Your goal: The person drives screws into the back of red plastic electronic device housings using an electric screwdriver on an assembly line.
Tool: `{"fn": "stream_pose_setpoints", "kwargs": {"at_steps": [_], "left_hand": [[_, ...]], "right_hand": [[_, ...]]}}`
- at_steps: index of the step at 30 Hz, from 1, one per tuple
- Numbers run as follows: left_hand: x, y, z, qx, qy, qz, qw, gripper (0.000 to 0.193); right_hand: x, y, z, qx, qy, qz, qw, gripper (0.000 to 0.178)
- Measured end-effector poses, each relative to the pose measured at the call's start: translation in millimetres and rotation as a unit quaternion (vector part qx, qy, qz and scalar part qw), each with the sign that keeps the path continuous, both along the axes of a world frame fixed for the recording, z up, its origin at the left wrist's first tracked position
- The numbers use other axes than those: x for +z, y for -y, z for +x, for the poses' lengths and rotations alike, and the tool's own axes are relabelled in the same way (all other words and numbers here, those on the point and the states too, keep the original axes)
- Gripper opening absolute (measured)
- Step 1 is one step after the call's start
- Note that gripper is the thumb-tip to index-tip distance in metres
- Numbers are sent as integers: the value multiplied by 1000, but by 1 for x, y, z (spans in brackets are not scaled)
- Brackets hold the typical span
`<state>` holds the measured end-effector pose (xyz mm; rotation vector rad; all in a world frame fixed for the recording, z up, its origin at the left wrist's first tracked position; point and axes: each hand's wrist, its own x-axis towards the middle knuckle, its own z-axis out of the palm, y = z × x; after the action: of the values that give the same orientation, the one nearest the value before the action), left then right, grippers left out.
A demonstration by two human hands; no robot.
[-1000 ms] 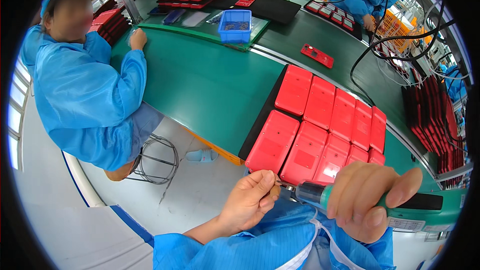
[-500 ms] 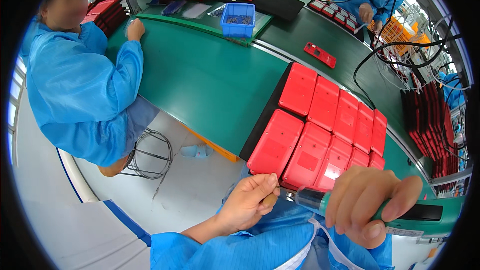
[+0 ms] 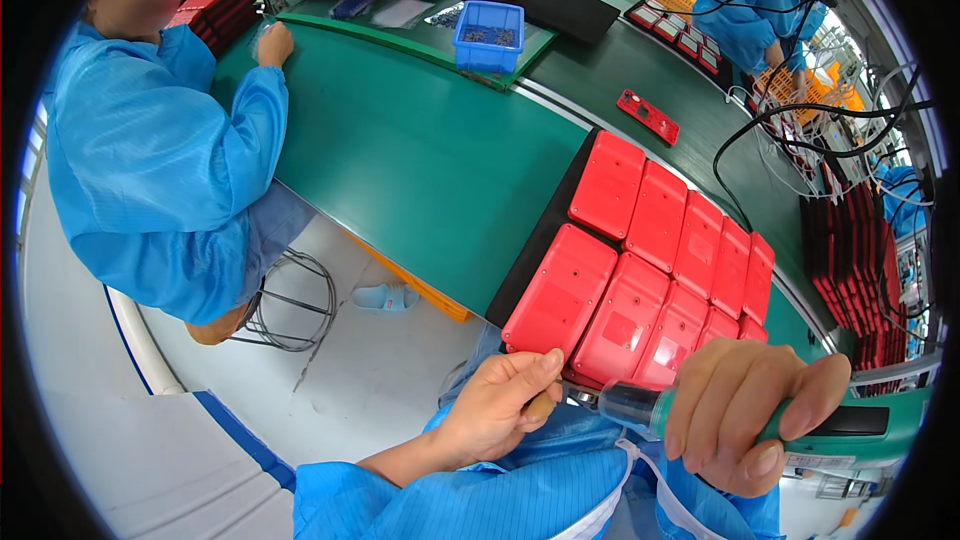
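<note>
In my right hand (image 3: 745, 415) is a green electric screwdriver (image 3: 860, 432), its fingers wrapped round the body. The screwdriver lies nearly level, with its clear nose (image 3: 628, 406) pointing left. Close to the metal tip, my left hand (image 3: 500, 410) is closed in a pinch; whatever sits between thumb and finger is too small to name. Just beyond both hands, red plastic cases (image 3: 560, 290) with small screw holes lie in two rows on a black tray (image 3: 540, 230). My right hand partly covers the nearest cases at the right.
A co-worker in a blue smock (image 3: 150, 170) sits at the left of the green table (image 3: 400, 130). A blue bin (image 3: 486, 58) of small parts stands at the back. One red piece (image 3: 648, 117) lies beyond the cases. Black cables (image 3: 722, 165) hang near stacked trays (image 3: 850, 260) at right.
The whole view has shifted slightly. Both my hands keep the same grip, with the screwdriver tip still beside my left fingers. At the upper right, another worker's hands have moved.
</note>
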<state>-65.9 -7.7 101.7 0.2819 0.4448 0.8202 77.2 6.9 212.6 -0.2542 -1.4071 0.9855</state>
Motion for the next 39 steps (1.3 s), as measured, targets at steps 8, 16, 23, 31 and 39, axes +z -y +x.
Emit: {"fn": "stream_pose_setpoints", "kwargs": {"at_steps": [8, 16, 23, 31, 39], "left_hand": [[2, -4, 0, -37, 25, -8, 999, 30], [-5, -1, 2, 17, 14, 56, 998, 24], [-13, -2, -7, -4, -94, 192, 977, 19], [-18, 0, -7, -11, -60, 172, 983, 21], [-23, -1, -14, 55, -46, 139, 988, 31]], "right_hand": [[4, 1, 3, 10, -10, -5, 1000, 28], [1, 2, 0, -26, -26, -12, 999, 26], [3, 6, 2, -44, -46, -36, 997, 25], [-2, 3, 1, -5, -19, -16, 1000, 25], [-8, -17, 13, -4, 19, 26, 999, 31]]}}
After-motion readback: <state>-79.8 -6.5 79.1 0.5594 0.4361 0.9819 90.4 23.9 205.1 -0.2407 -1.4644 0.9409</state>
